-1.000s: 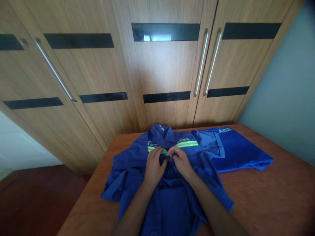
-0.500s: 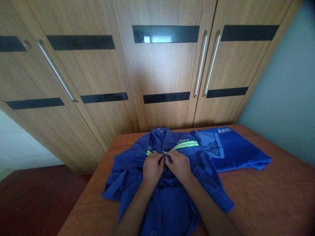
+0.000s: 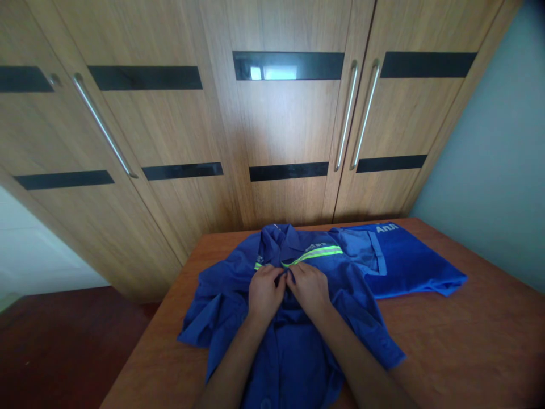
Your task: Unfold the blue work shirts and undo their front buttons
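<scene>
A blue work jacket (image 3: 298, 358) lies spread front-up on the table, collar toward the wardrobe. A yellow-green and silver reflective strip (image 3: 319, 253) crosses its chest. My left hand (image 3: 266, 292) and my right hand (image 3: 310, 289) meet at the front placket, just below that strip. Fingertips of both hands are pinched on the jacket's front edges, nearly touching each other. Whether a button sits between them is hidden by the fingers. Farther down the placket, near the bottom of the view, a round button (image 3: 266, 403) shows.
Folded brighter blue cloth with white "Anji" lettering (image 3: 419, 261) lies at the right, partly under a jacket sleeve. The reddish-brown wooden table (image 3: 477, 341) backs onto a wood wardrobe (image 3: 281, 125) with metal handles. A pale wall (image 3: 489, 182) stands at the right.
Both hands keep their pinch at the same spot on the jacket, with hardly any finger movement. The whole view has shifted slightly.
</scene>
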{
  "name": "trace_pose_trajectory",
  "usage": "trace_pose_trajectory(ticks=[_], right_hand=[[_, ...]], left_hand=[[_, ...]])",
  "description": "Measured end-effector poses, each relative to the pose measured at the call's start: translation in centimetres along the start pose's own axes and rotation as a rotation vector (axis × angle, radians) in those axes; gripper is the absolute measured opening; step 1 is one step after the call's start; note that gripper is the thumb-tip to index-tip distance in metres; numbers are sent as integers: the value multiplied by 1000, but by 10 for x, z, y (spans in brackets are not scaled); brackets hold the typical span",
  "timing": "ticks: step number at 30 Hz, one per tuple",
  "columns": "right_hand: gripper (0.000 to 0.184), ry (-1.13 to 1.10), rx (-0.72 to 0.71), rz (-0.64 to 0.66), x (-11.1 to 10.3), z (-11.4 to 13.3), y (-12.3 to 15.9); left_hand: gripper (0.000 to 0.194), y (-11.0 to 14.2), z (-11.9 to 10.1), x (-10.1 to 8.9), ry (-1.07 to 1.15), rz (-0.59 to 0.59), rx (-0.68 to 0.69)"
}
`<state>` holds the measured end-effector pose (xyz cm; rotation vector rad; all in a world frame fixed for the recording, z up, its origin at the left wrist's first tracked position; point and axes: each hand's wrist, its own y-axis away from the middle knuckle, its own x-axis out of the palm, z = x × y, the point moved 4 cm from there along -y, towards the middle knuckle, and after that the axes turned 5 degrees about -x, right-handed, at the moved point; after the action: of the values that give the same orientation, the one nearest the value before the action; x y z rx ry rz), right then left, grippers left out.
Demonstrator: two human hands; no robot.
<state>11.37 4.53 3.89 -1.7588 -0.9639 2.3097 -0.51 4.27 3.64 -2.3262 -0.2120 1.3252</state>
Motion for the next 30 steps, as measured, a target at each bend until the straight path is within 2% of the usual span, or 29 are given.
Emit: trace_pose_trajectory(ticks=[6, 11, 17, 20, 25, 30], right_hand=[[14, -30, 32, 27, 5, -5, 0], [18, -155, 50, 17, 9, -13, 0], [19, -323, -84, 51, 10, -12, 2], [18, -303, -104, 52, 9, -8, 3], [21, -227, -43, -24, 7, -8, 4], [22, -271, 2, -24, 6, -8, 3]], left_hand=[[16, 0, 2, 2, 6, 14, 21], [14, 1, 4, 3, 13, -12, 25], [20, 2, 8, 0, -7, -16, 3], [25, 2, 9, -1, 14, 9, 17], [26, 1, 5, -1, 51, 54, 60], [27, 2, 4, 1, 91, 65, 51]])
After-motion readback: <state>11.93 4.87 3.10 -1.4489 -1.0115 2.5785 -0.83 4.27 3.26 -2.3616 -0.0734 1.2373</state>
